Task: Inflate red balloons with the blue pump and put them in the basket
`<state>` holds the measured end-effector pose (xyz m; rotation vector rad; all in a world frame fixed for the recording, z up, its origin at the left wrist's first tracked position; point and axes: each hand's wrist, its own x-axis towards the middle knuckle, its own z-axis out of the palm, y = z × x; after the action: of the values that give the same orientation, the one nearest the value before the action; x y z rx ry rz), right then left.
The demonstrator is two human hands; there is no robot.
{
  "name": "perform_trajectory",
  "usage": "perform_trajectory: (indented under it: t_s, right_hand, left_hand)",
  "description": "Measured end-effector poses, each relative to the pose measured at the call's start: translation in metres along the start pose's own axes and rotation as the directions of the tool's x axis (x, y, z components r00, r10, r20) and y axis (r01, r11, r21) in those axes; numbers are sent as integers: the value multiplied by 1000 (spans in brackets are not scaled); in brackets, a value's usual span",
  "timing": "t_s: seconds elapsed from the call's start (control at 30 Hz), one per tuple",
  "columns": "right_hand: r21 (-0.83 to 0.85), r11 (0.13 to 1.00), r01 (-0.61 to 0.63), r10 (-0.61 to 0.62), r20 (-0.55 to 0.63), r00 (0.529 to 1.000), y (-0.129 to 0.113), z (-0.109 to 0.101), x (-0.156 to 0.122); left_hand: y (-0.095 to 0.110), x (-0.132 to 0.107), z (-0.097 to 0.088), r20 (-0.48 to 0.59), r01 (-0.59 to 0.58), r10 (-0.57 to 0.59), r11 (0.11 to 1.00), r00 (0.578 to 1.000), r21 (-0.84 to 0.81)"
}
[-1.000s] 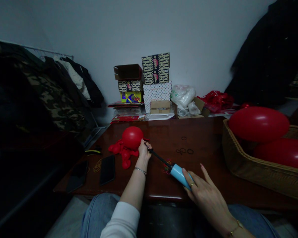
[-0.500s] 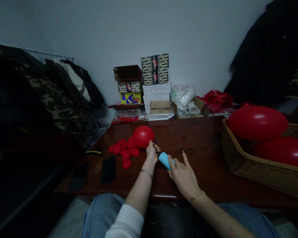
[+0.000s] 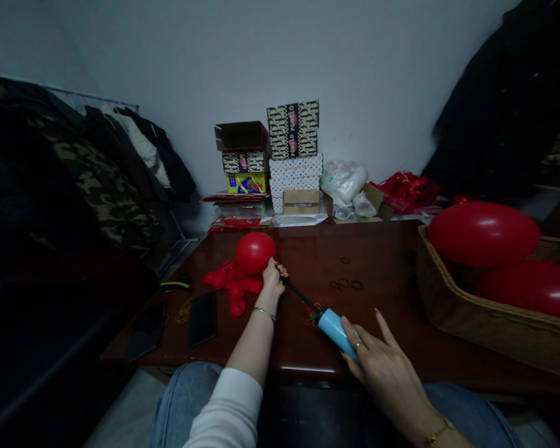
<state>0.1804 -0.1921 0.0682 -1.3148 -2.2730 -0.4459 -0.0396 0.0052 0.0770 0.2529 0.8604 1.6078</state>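
Note:
A hand pump with a light blue barrel (image 3: 336, 333) and a thin black rod slants between my two hands above the table. My left hand (image 3: 273, 277) is closed around the pump's black far end and the neck of a partly inflated red balloon (image 3: 256, 252). My right hand (image 3: 378, 354) grips the blue barrel, its index finger lifted off. Just left of the inflated balloon lies a pile of limp red balloons (image 3: 236, 287). Small colored rubber bands (image 3: 313, 311) lie under the rod, partly hidden by the pump.
On the right, a wicker basket (image 3: 494, 330) holds big red balloons (image 3: 484, 233). Black rings (image 3: 356, 285) lie on the brown table (image 3: 382, 249). Left are a black phone-like slab (image 3: 202, 318) and yellow bands (image 3: 183, 311). Stacked boxes (image 3: 295, 180) stand at the back.
My right hand has drawn the blue barrel back toward me and rightward, so the black rod now shows at length. My left hand and the balloon have shifted slightly left.

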Motion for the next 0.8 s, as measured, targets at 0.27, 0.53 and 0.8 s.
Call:
perform_trajectory:
  t_s: [0.27,0.53,0.8]
  right_hand:
    - [-78,995,-63,69,88,994,-8,10,36]
    - [-98,992,-83,89,60,994,-17,24,62]
    - [-1,999,-44,44,50,998,-5,15,31]
  left_hand:
    - [-37,-27,13,20,72,-72,997,997,30]
    - [-40,-32,14,38,34,-38,995,999,96]
    - [-20,-15,8,-10,14,-14,998,1000,57]
